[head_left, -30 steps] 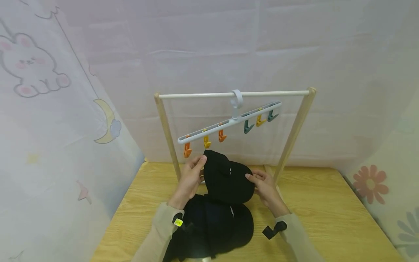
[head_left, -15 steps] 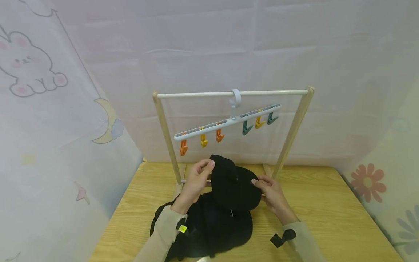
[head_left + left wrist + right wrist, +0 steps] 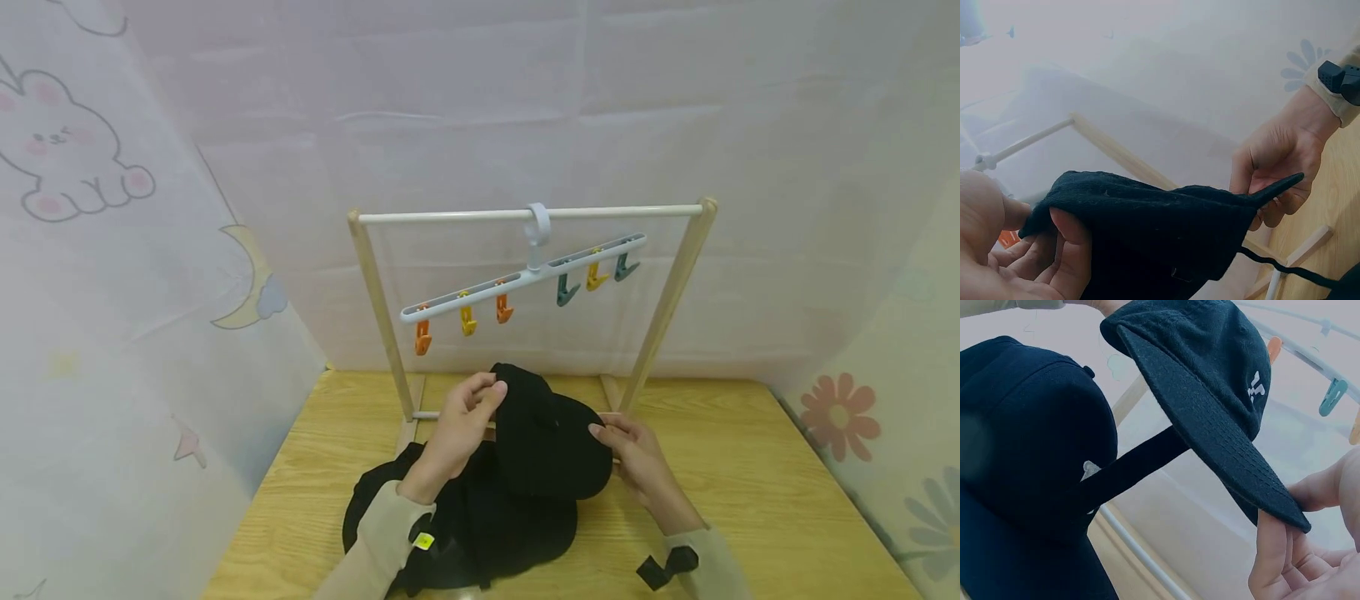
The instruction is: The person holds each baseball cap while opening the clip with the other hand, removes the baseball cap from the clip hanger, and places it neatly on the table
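A black cap [image 3: 551,446] is held up between both hands, its small white emblem showing on the crown in the right wrist view. My left hand [image 3: 457,429] pinches the edge opposite the brim between thumb and fingers. The brim's edge is pinched by my right hand [image 3: 641,467], thumb on one face and fingers on the other. Below and partly behind lies more black headwear [image 3: 502,537] on the table; in the right wrist view it appears as a larger black cap [image 3: 1029,437]. A black strap [image 3: 1141,462] spans between the two caps there.
Behind the hands stands a wooden rack [image 3: 667,312] with a white rail [image 3: 450,217]. From the rail hangs a tilted white clip hanger [image 3: 525,277] with several orange, yellow and green clips. The wood-grain table [image 3: 750,483] extends on both sides, with printed cloth around it.
Both hands have moved the held cap right and down, toward the viewer, away from the hanger. Their pinch on it stays. The clip hanger sways slightly.
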Action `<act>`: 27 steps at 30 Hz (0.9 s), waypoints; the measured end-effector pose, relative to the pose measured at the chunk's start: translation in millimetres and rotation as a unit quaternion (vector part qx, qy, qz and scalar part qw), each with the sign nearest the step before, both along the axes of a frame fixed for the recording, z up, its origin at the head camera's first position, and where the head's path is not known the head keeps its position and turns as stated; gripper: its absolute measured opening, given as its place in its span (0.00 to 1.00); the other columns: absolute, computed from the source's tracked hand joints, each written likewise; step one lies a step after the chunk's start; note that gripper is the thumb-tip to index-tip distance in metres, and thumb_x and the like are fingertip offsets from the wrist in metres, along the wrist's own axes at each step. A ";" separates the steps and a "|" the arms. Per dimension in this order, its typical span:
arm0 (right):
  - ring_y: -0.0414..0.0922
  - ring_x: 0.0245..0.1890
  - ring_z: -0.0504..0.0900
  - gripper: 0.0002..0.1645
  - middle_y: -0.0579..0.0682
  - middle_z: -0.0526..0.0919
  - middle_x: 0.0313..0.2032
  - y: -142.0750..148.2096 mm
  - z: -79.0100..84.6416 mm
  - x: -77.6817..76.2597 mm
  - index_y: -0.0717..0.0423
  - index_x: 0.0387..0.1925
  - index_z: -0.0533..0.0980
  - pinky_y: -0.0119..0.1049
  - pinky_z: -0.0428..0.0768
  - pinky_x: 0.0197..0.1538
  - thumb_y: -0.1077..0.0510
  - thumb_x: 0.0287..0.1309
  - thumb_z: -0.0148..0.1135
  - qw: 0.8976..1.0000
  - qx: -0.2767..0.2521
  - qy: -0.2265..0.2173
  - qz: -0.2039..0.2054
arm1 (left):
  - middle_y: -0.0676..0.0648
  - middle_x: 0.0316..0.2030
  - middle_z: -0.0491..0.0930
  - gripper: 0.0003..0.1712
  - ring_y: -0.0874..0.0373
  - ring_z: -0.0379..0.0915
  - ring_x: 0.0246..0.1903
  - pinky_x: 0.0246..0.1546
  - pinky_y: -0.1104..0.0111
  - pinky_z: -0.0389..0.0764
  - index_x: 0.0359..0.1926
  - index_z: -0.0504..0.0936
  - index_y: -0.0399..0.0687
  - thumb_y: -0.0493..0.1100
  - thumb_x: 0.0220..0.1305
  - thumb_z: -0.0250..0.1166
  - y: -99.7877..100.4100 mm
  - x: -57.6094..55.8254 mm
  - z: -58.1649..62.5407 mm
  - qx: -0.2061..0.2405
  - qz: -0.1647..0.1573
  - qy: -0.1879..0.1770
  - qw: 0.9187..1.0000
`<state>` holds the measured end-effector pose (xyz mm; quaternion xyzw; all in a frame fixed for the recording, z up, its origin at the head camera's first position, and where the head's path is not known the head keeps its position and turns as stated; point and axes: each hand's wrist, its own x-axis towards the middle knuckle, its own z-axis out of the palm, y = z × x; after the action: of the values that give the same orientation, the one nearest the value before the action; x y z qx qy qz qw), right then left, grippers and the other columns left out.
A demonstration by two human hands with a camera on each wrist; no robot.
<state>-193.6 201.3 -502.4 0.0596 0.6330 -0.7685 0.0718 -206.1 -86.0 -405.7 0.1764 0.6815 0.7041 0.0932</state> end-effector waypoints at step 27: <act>0.36 0.42 0.87 0.41 0.40 0.86 0.47 16.0 -16.6 21.4 0.75 0.78 0.53 0.33 0.88 0.43 0.60 0.78 0.59 0.999 0.031 -0.023 0.025 | 0.35 0.55 0.83 0.23 0.63 0.67 0.21 0.22 0.73 0.77 0.63 0.76 0.32 0.48 0.83 0.59 3.4 25.0 -18.4 -0.029 -0.009 -0.026 0.999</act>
<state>-172.2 217.3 -519.0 0.0634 0.6561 -0.7449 0.1031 -181.1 -82.6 -424.1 0.1615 0.6976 0.6873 0.1221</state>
